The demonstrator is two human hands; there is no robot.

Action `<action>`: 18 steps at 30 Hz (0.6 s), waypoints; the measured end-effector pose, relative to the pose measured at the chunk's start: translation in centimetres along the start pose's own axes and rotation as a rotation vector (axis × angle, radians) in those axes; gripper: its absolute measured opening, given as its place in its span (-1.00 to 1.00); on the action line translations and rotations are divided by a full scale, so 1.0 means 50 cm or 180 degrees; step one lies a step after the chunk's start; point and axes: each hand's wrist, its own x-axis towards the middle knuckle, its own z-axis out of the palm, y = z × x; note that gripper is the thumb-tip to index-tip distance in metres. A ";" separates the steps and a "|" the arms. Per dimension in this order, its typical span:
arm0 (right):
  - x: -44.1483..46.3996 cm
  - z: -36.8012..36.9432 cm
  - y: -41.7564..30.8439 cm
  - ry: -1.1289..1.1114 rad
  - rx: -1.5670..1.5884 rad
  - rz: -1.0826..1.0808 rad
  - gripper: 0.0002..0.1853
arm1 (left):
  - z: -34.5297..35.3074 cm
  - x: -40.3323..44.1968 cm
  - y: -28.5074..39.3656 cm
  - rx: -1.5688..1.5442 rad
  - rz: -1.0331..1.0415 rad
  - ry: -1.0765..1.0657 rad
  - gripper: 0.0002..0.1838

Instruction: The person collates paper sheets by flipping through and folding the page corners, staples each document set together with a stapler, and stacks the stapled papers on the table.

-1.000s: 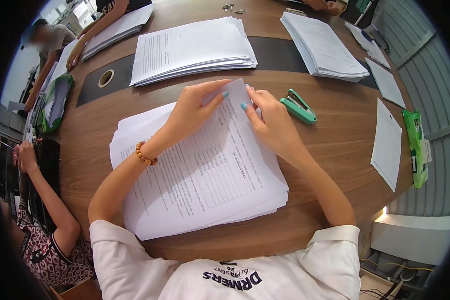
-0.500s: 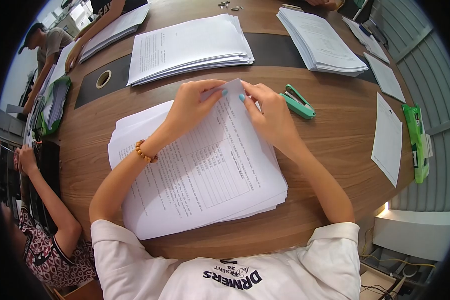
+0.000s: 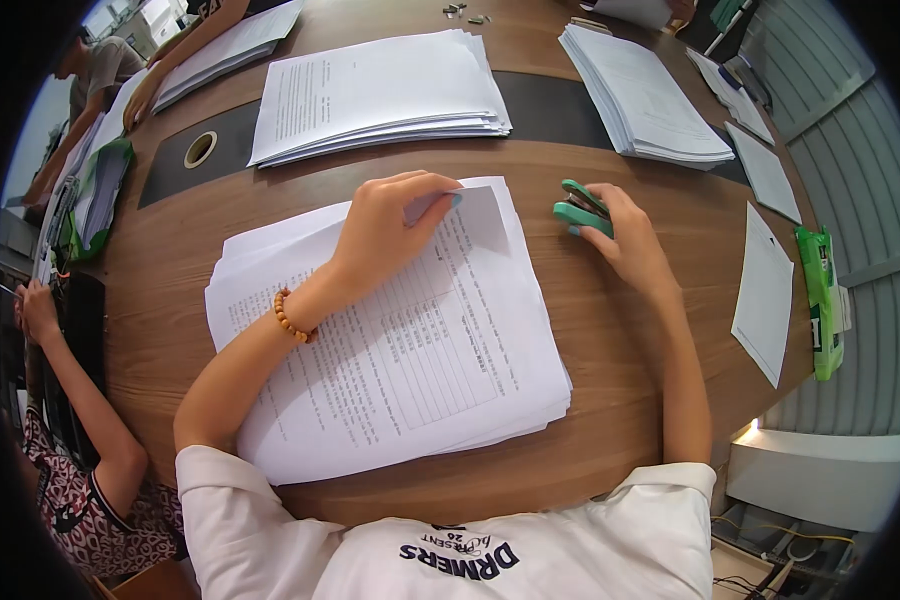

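Printed sheets of paper (image 3: 400, 340) lie in a slightly fanned stack in front of me, with a ruled table on the top page. My left hand (image 3: 390, 220) pinches the top corner of the upper sheets between thumb and fingertips, lifting it off the stack below. A bead bracelet (image 3: 292, 318) circles that wrist. To the right of the stack, my right hand (image 3: 625, 240) grips a green stapler (image 3: 582, 212) from its right end. The stapler's jaws are apart and point left, away from the paper.
Further back stand two paper stacks, one in the middle (image 3: 375, 95) and one at right (image 3: 645, 95). A single sheet (image 3: 763, 295) and a green packet (image 3: 820, 305) lie along the right edge. A tape roll (image 3: 200, 150) sits at left. Other people work at the left side.
My right hand has let go of the paper corner, moved right and taken hold of the stapler. My left hand still pinches the sheets.
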 end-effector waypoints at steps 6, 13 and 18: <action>0.027 -0.066 -0.115 0.0071 0.0841 -0.1285 -0.55 | 0.005 -0.005 -0.004 0.0223 0.0352 0.0025 -0.84; 0.053 -0.066 -0.148 -0.0282 0.0483 -0.1398 -0.59 | 0.006 -0.005 -0.011 0.0370 0.0595 0.0073 -0.84; 0.060 -0.065 -0.155 -0.0433 0.0294 -0.1375 -0.63 | 0.005 -0.006 -0.011 0.0441 0.0636 0.0064 -0.83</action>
